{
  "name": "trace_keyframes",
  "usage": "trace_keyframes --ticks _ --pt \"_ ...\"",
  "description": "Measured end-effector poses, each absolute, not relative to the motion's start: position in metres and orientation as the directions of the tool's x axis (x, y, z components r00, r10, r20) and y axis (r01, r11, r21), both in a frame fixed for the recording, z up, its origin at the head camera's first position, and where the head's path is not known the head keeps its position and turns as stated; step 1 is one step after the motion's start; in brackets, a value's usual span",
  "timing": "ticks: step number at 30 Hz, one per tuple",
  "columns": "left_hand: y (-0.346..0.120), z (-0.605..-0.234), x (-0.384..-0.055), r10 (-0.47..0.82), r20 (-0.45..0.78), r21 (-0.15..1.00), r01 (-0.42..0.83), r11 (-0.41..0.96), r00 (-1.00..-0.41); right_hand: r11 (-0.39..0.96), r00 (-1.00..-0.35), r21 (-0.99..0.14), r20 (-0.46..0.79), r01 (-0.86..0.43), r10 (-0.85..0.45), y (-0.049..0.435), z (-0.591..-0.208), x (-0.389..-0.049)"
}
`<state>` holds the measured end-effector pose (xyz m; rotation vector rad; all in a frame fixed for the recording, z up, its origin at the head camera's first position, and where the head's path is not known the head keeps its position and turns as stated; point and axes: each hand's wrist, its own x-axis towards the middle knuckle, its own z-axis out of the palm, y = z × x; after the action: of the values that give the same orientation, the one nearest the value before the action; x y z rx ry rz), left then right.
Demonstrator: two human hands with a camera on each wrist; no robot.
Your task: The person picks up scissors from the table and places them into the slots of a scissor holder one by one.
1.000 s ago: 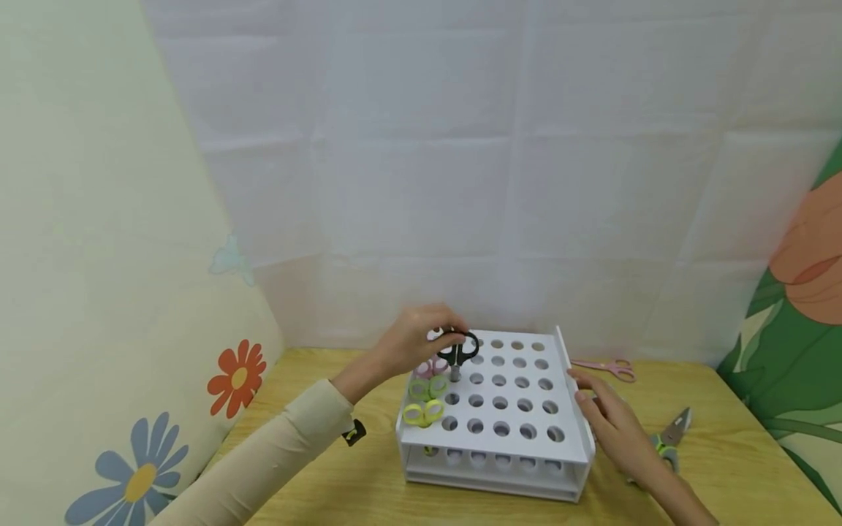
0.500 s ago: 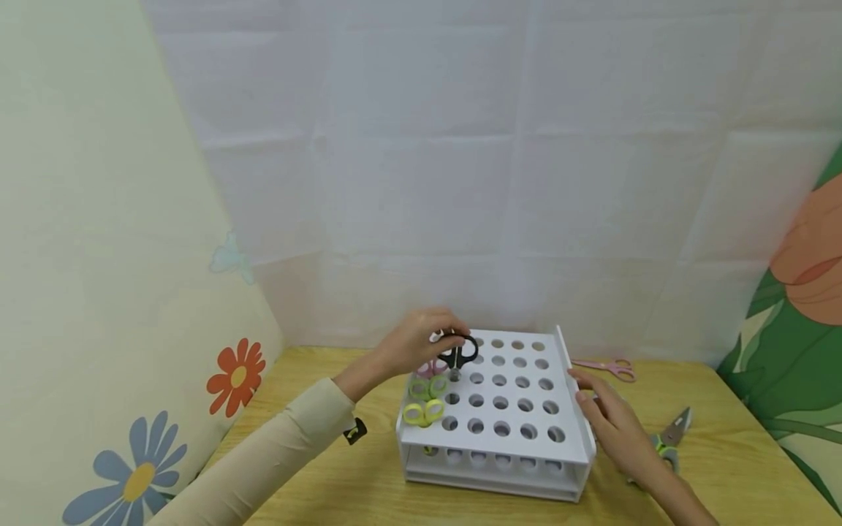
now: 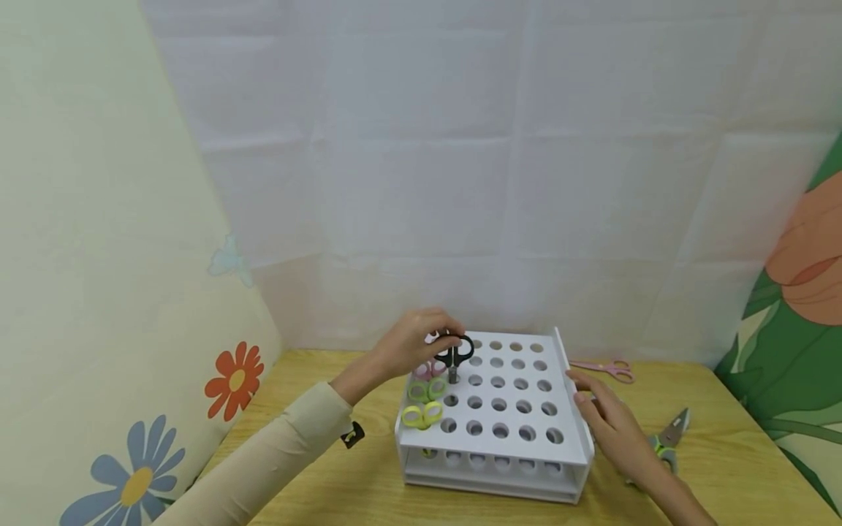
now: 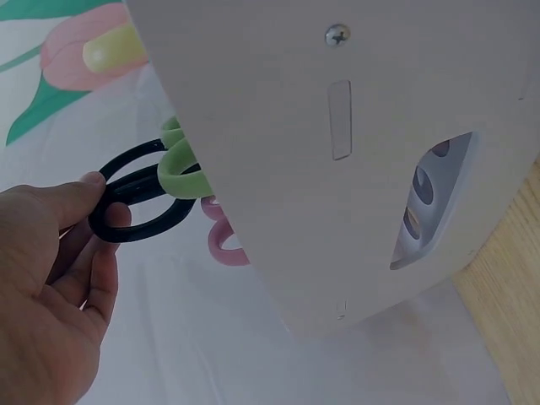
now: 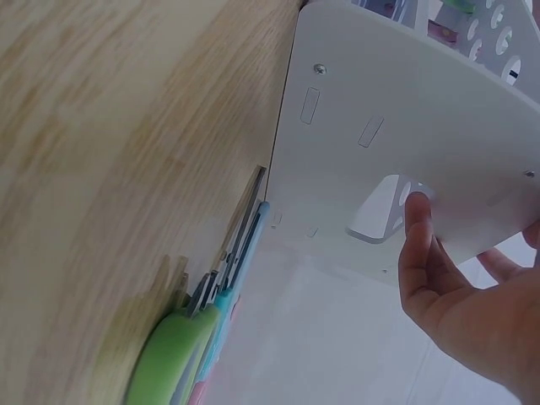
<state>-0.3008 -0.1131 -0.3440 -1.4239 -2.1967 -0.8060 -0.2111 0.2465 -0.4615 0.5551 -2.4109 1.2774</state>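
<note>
My left hand [image 3: 416, 343] pinches one handle loop of black-handled scissors [image 3: 452, 359] between thumb and fingers. They stand upright over the white rack [image 3: 463, 413], blades pointing down at a hole in the second column. Thumb and fingers of my right hand [image 3: 618, 431] grip the rack's right side panel [image 5: 354, 101], the thumb by its cut-out. Yellow-handled scissors [image 3: 424, 416], green-handled scissors [image 3: 427, 389] and pink-handled scissors [image 3: 438, 368] stand in the rack's left column, handles up. Part of the left column's back end is hidden behind my left hand.
Right of the rack, green-and-grey shears [image 3: 672, 435] and pink scissors [image 3: 621, 370] lie on the wooden table [image 3: 737, 467]. Light-blue-handled scissors [image 5: 226, 298] show beside the shears in the right wrist view. A white cloth [image 3: 421, 183] hangs behind the rack.
The black scissors have shifted very slightly, staying over the same part of the rack in my left hand. My right hand keeps its hold on the side panel.
</note>
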Motion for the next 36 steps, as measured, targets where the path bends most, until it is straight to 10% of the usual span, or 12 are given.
trace_keyframes --ticks 36 --pt "-0.117 -0.353 -0.302 0.757 0.499 0.228 0.906 0.357 -0.423 0.542 -0.872 -0.695 0.458 -0.472 -0.171 0.245 -0.459 -0.211"
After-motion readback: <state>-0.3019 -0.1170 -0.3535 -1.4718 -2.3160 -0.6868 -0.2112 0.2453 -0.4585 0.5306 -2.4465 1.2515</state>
